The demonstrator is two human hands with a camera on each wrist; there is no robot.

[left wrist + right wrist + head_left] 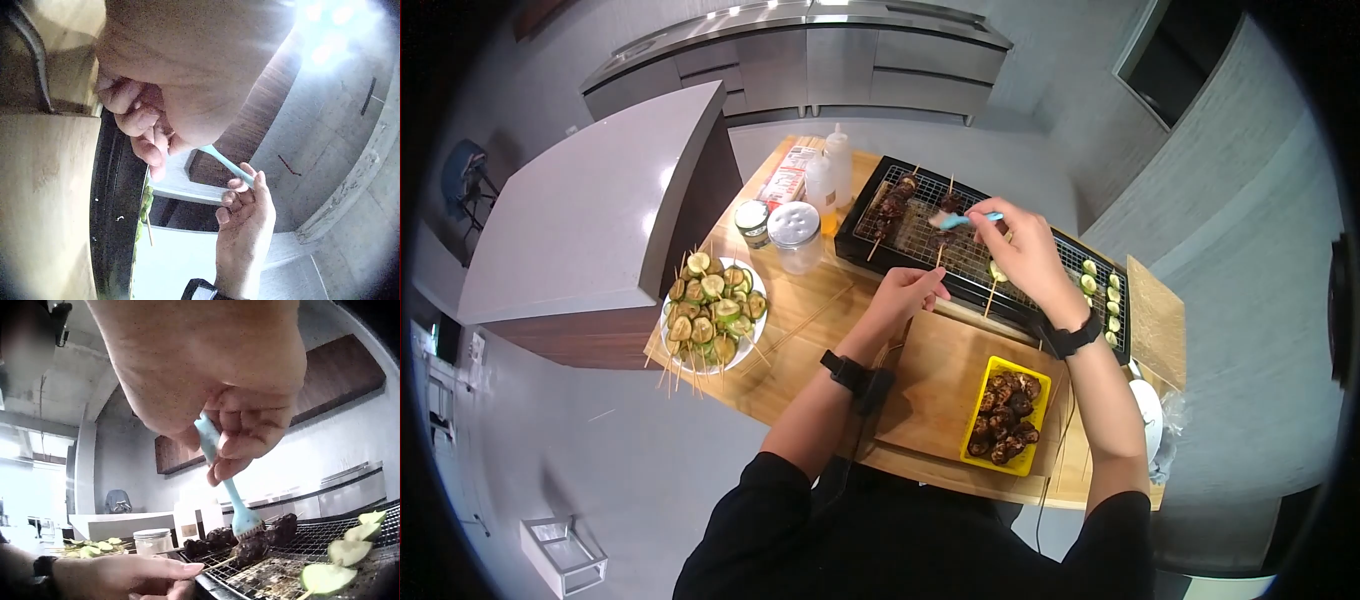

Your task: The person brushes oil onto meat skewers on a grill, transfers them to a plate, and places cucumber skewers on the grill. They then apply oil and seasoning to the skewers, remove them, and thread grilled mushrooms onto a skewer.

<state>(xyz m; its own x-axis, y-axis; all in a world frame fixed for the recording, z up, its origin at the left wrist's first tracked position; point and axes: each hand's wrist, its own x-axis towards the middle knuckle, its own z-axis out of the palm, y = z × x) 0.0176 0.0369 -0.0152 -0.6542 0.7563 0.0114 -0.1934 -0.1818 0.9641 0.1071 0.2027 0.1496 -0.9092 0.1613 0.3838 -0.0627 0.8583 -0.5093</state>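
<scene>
My left hand (907, 295) pinches the bare end of a bamboo skewer (940, 256) at the near edge of the black grill (862, 212). Dark, glossy chunks (253, 547) are threaded on that skewer and lie on the wire rack. In my right hand (1030, 255) is a light-blue basting brush (242, 509), gripped by its handle and pointing down. Its bristles touch the chunks in the right wrist view. Another dark skewer (893, 208) lies to the left, and zucchini skewers (328, 578) lie to the right.
A plate of zucchini skewers (718, 310) stands at the left, near a shaker jar (796, 240) and squeeze bottles (838, 165). In front of me, a yellow basket (967, 455) of dark browned pieces sits on a wooden board (930, 400). A cable (1062, 440) hangs over the table's front edge.
</scene>
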